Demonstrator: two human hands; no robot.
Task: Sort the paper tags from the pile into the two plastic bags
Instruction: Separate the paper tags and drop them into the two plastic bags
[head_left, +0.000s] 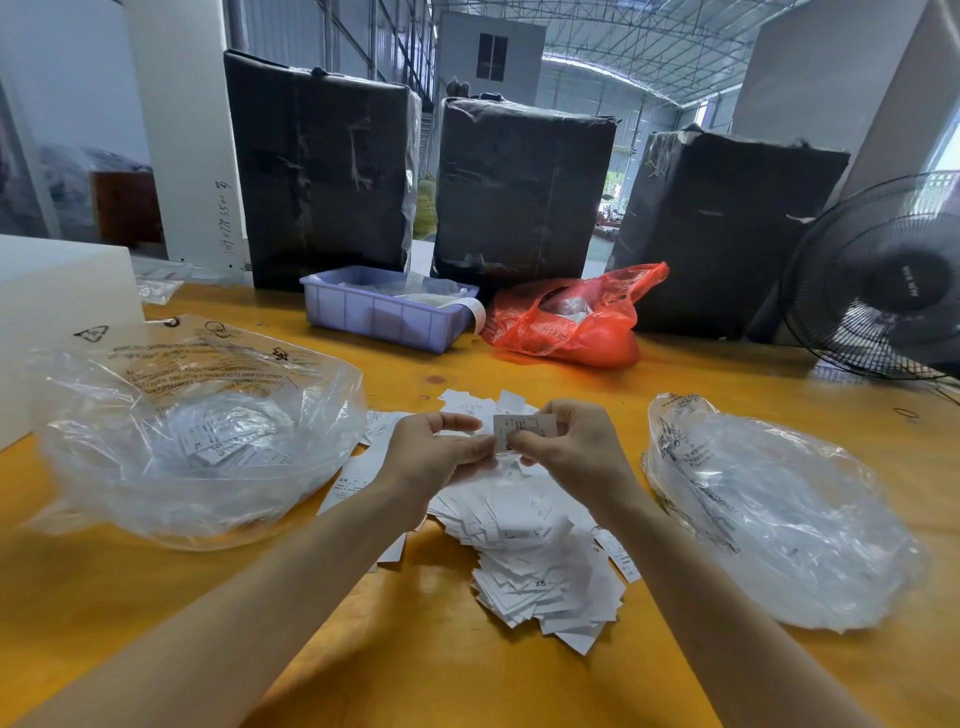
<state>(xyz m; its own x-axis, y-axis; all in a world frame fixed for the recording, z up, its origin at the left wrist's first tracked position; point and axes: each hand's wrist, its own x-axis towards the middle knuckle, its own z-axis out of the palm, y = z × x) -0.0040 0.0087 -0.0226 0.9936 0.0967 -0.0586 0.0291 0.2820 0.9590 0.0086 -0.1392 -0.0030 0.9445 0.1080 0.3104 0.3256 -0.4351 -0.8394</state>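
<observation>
paper tags (524, 551) lie in a loose white pile on the yellow table (467, 686), spread from the middle toward the near edge, between two clear plastic bags. left bag (197, 441) sits open-mouthed, with several tags visible inside it. right bag (779, 514) also lies open; its contents cannot be made out through the crumpled film. both hands are raised just above the far part of the pile. left hand (431, 457) and right hand (571, 447) meet fingertip to fingertip, both pinching one tag (522, 428) held upright between them; whether it is a single tag or a few stacked, cannot tell. behind the pile: a lilac tray (384, 312) with papers, a red bag (566, 322), three black wrapped boxes (519, 192), and a fan (883, 280) at the right edge.
</observation>
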